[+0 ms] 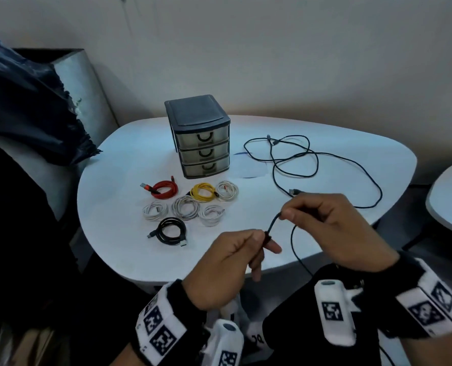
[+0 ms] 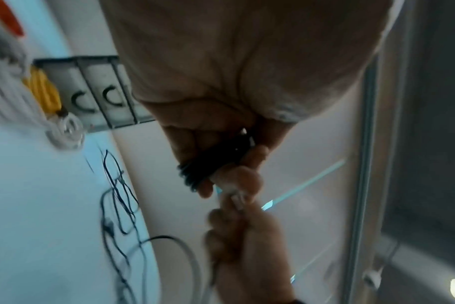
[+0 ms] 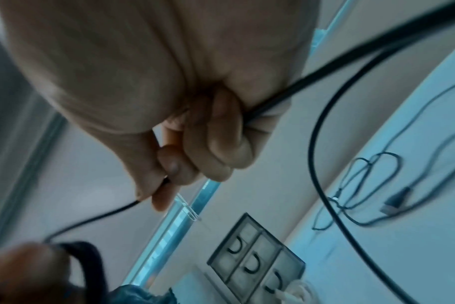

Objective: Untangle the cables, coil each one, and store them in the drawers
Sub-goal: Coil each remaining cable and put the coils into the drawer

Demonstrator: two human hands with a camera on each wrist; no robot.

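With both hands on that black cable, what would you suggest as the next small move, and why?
Probably wrap a first loop: the left hand pinches the black cable near its end, the right hand pinches it further along, and the rest trails loose over the table.

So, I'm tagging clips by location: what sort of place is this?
Probably an office or lounge corner: a rounded white table against a plain wall, a small desktop drawer unit, and a lined bin beside it.
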